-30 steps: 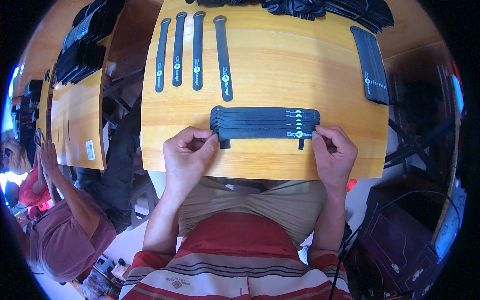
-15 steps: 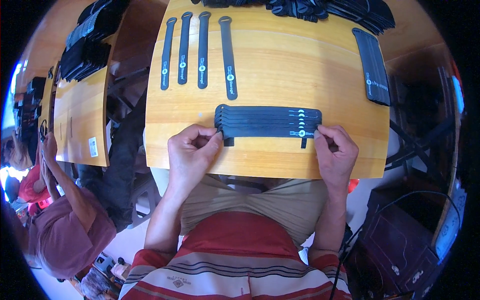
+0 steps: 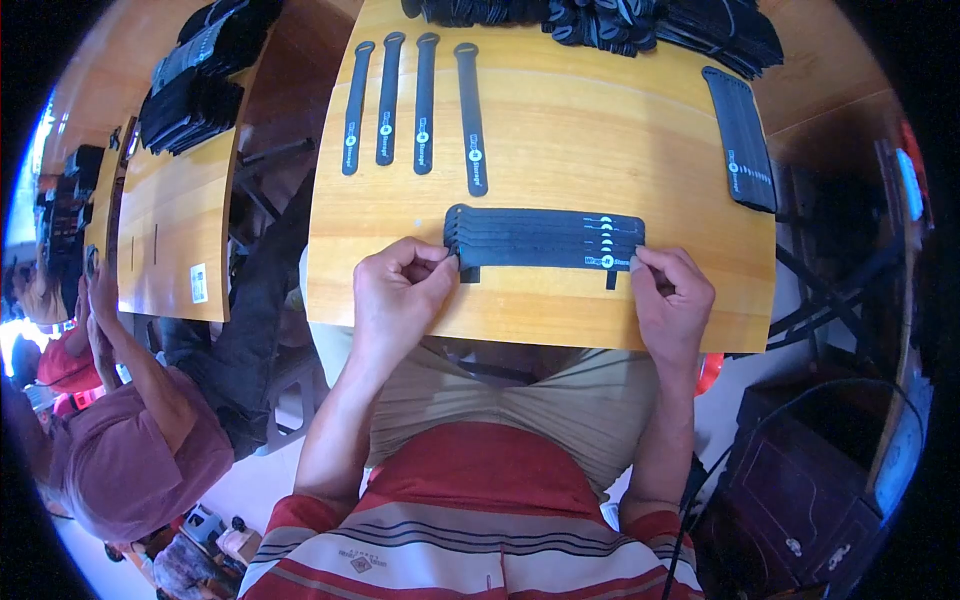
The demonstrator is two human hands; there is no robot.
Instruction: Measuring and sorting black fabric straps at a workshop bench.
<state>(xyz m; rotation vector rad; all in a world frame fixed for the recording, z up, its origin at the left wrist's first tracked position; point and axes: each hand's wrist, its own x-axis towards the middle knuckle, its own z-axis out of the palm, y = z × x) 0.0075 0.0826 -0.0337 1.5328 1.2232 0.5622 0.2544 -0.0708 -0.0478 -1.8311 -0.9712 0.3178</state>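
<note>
head view. the strap set [image 3: 545, 238], dark straps overlapping stepwise, lies across the table [image 3: 600, 130] near the middle of its near edge, its length roughly parallel to that edge. the rounded, slotted ends are grouped to the left; the pale emblems line up towards the right, each mostly covered by the next strap except on the nearest strap [image 3: 540, 258]. the left hand [image 3: 405, 295] has thumb and index finger pinched on the left end of this strap; the right hand [image 3: 675, 292] is likewise pinched at its right end. the strap thus lies between the two hands, just beyond the fingertips, with both wrists on the near-edge side. the hold at both ends probably serves to lay the strap straight and level with those under it; the even steps suggest deliberate spacing. two small dark tabs [image 3: 611, 281] show along the set's near side and may act as a guide, though whether they are fixed to the table cannot be told. four loose straps [image 3: 424, 105] lie apart towards the far left corner, slots facing the far edge, presumably within easy reach. a fanned bundle [image 3: 738, 135] lies beside the right edge, and a dark heap [image 3: 600, 28] occupies the far edge, both clear of the hands.
</note>
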